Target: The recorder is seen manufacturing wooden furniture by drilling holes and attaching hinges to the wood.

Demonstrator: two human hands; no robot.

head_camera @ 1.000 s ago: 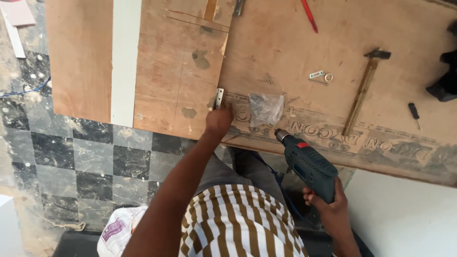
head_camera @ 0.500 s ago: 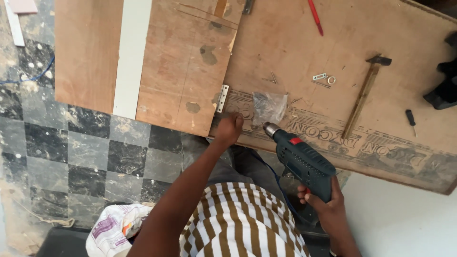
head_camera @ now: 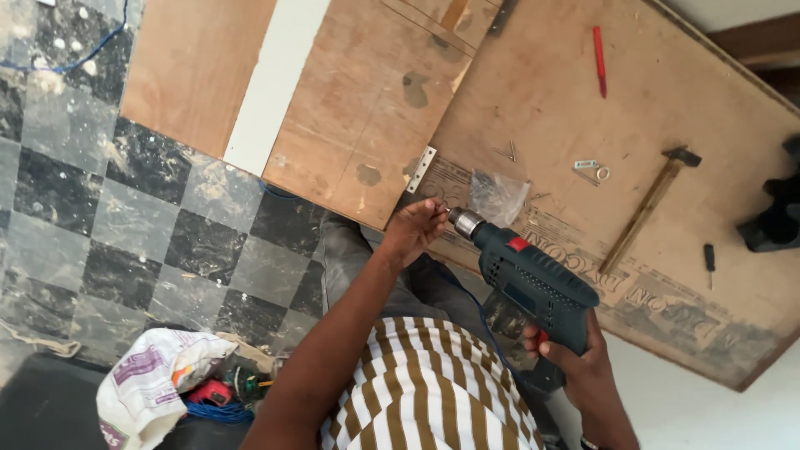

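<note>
At far left, a crumpled white printed sack (head_camera: 150, 383) lies on a black-and-grey checked tile floor (head_camera: 108, 217), with a red tool and blue cable (head_camera: 212, 408) beside it. Above, a brown plywood panel with a white strip down it (head_camera: 275, 83) rests across the floor, its edge meeting a larger worn plywood board (head_camera: 667, 100). A small silver metal hinge (head_camera: 422, 169) sits where the two meet.

The person wears a brown-and-white striped shirt (head_camera: 425, 392). The left hand (head_camera: 414, 231) reaches forward, its fingertips (head_camera: 439, 214) pinched together at the silver chuck of a dark green power drill with a red switch (head_camera: 529, 279); whether they grip a bit cannot be told. The drill is held in the air over the board's near edge, pointing left. The right hand (head_camera: 575, 358) wraps its fingers tightly round the drill's handle.

Just beyond the chuck lies a clear plastic bag (head_camera: 497, 196). Further right on the board are loose screws and a washer (head_camera: 590, 169), a wooden-handled hammer (head_camera: 650, 208), a red pencil (head_camera: 598, 48) and a small dark screwdriver (head_camera: 709, 258).
</note>
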